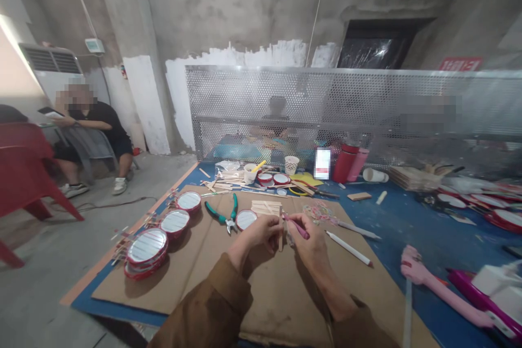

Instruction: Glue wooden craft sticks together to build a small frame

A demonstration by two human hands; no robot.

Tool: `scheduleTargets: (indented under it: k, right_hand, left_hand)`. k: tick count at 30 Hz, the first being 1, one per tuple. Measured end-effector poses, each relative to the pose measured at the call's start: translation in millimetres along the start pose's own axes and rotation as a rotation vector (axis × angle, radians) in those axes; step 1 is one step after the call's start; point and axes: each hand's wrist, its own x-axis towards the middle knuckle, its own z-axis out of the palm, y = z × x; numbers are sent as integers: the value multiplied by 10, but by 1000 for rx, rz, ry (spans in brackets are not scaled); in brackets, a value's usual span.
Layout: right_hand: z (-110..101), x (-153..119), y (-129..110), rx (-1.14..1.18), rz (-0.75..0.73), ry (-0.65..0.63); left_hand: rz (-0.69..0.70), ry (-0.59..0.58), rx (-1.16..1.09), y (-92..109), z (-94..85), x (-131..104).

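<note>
My left hand [261, 232] is closed on a thin wooden stick [280, 239], held upright above the cardboard sheet [212, 283]. Close beside it, my right hand [313, 247] pinches a short purple-pink pen-shaped tool [300, 228], its tip near the stick; its exact kind is unclear. Behind my hands lies a stack of flat wooden sticks [266, 206]. A round white-topped piece with a red rim [246, 219] sits left of it. Teal-handled pliers [227, 217] rest with handles spread. Coloured rubber bands [320, 211] lie in a heap beyond my right hand.
Red-rimmed drum-like pieces [147, 247] line the cardboard's left edge. A white marker [349, 249] and a pink tool [444, 288] lie at right. Paper cups [291, 165], a lit phone [322, 164] and a red bottle [346, 163] stand before a perforated metal screen [244, 103]. A person sits at left.
</note>
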Motion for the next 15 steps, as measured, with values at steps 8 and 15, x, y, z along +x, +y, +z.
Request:
scheduleTargets:
  k: [8, 15]
  right_hand:
    - [1, 0, -13, 10, -26, 35]
    - [15, -2, 8, 24, 2, -15]
  left_hand:
    - [-34, 21, -14, -21, 3, 31]
    - [-13, 20, -18, -28, -2, 22]
